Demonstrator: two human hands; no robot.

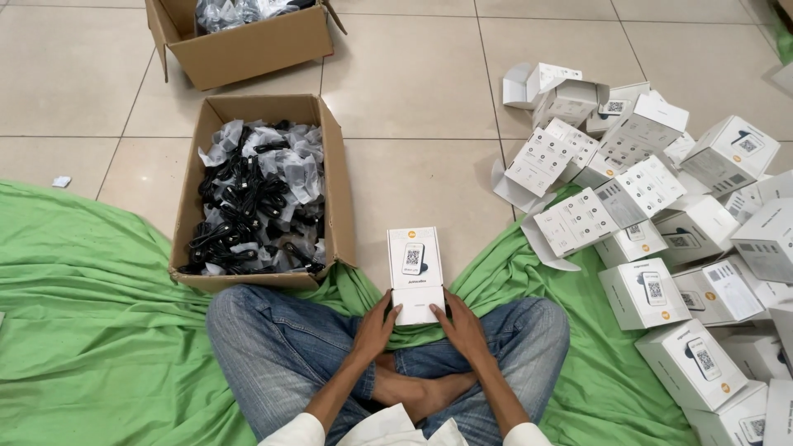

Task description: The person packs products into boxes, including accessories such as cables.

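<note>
- Floor: pale beige tiles (413, 74) w/ dark grout lines; a green cloth (83, 330) spread over the near part, under the seated person in jeans, legs crossed.
- Grip: left hand (376, 326) & right hand (462, 326) press in from either side on one white box (415, 272), fingers curled round its near end. Box lies flat on the cloth just ahead of the knees, printed face up.
- Left of the grip, just beyond the knee: open cardboard carton (343, 198) full of black cables in clear bags, too many to count.
- Farther out past that: 2nd carton (248, 49), partly out of frame, also bagged stuff.
- So 2 cartons total.
- Right of the grip: heap of white boxes (652, 206), same kind, approx 25–30 visible, some open w/ flaps up, spilling off tile onto cloth.
- Far left of the grip: 1 small white scrap (60, 181) on tile.
</note>
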